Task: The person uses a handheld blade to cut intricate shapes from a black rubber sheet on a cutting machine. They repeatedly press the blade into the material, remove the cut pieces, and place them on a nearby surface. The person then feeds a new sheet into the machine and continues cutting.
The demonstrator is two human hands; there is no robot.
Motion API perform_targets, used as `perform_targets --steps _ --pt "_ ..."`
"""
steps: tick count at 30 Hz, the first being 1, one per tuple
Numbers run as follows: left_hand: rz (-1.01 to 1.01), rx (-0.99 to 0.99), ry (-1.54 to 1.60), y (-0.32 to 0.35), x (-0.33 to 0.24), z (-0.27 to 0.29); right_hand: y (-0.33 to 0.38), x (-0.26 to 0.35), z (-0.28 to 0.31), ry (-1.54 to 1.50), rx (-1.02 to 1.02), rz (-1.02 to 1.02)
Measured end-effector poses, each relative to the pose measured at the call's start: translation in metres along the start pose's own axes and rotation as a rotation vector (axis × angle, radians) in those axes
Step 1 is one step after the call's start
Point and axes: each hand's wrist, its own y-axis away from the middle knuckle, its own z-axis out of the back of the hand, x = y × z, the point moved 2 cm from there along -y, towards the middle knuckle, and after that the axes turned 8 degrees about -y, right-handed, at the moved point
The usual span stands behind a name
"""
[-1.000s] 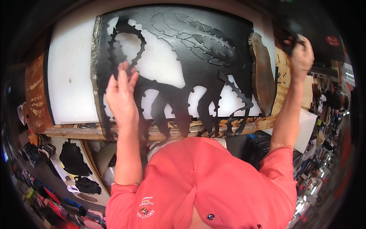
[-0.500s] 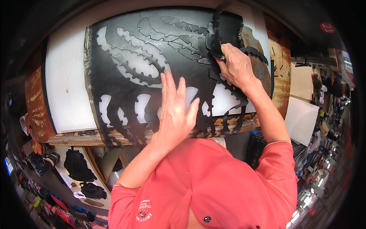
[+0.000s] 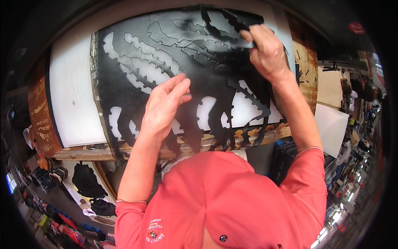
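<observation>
Black sheet (image 3: pixel 211 85): it is lying before you across the white board (image 3: pixel 72 91), several toothed openings showing.
Right hand (image 3: pixel 267 52): you are gripping a dark curved strip (image 3: pixel 209 25), blurred, at the sheet's far right part.
Left hand (image 3: pixel 163 101): your thumb and fingers are bunching narrowly over the sheet's middle; whether they are holding anything, I cannot tell.
In the way: your right forearm is crossing the sheet's right side.
Counts: two black bundles (image 3: pixel 86 180) are resting near left, one pale panel (image 3: pixel 331 130) is standing right.
Edges: wooden rail (image 3: pixel 83 155) is running along the near side; the board is extending left beyond the sheet.
</observation>
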Motion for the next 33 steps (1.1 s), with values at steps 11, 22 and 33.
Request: perform_targets --steps 11,22,33 --pt "0.062 0.200 0.266 -0.044 0.012 -0.003 0.043 0.010 -0.028 -0.015 0.252 0.061" --pt "0.055 0.324 0.485 -0.068 0.004 -0.021 0.055 0.009 -0.029 -0.169 0.218 -0.024" --pt "-0.331 -0.294 -0.108 -0.001 -0.001 -0.032 0.055 -0.016 -0.029 -0.458 0.285 -0.502"
